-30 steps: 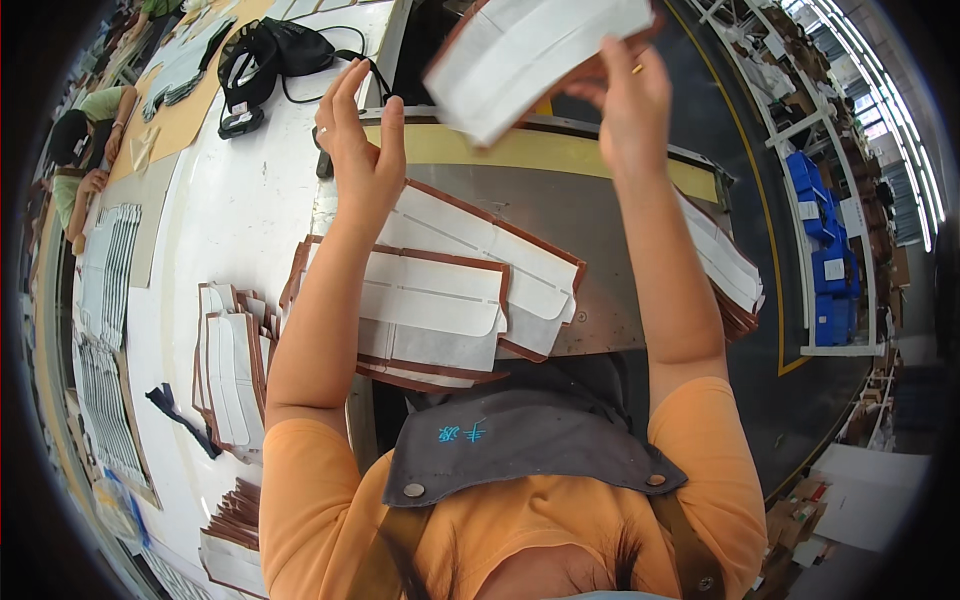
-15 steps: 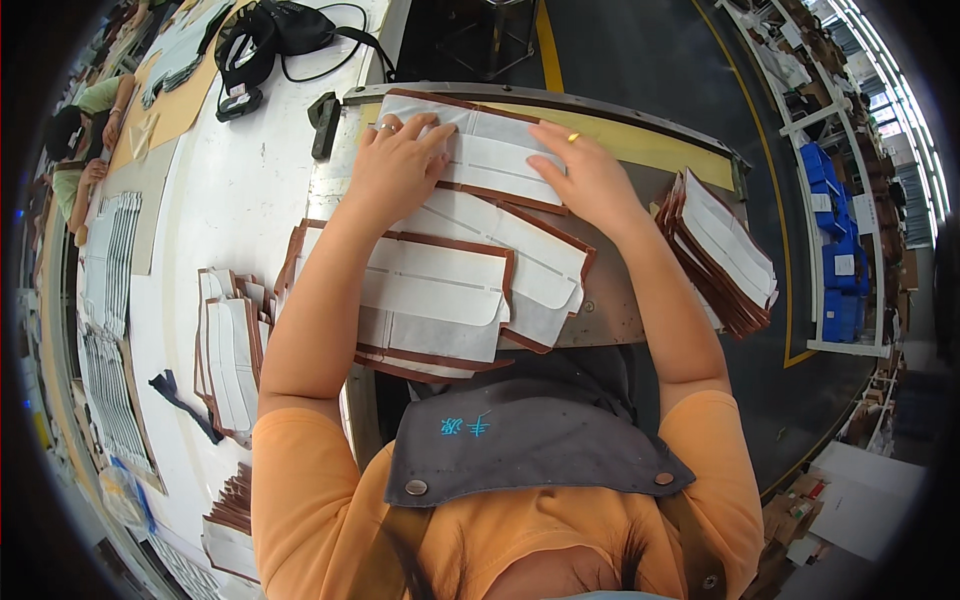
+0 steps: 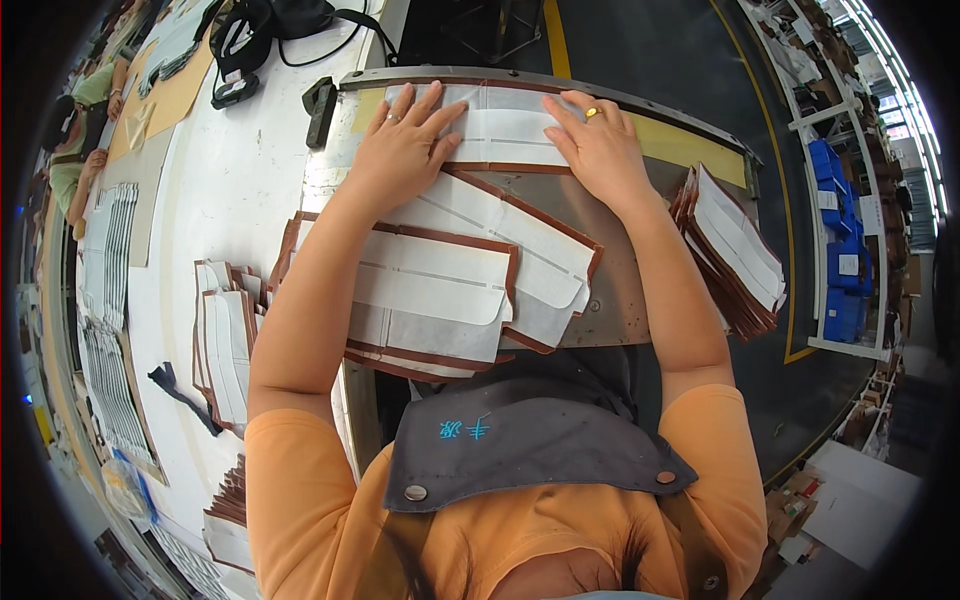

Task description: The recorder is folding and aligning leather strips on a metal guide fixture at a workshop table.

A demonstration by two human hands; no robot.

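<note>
A white panel with brown edging [image 3: 505, 125] lies flat along the far metal rail of the work plate. My left hand [image 3: 405, 150] rests on its left end, open, with fingers spread and pressed down flat. On its right end lies my right hand [image 3: 608, 155], also open, fingers reaching over the surface. Nearer to me, two more white panels with brown edges overlap at angles: a slanted one [image 3: 520, 240] and one in front [image 3: 430, 280]. My left forearm covers the left part of these pieces.
A stack of brown-edged pieces [image 3: 735, 250] sits at the plate's right edge. More stacks [image 3: 225, 335] stand on the white table [image 3: 265, 150] at left. A black clamp-like block [image 3: 320, 112] and a black bag [image 3: 300, 18] lie beyond. Another person works far left.
The panel under my hands has slid away from me, up to the far rail. Both hands moved with it, and the right hand shifted a little to the right.
</note>
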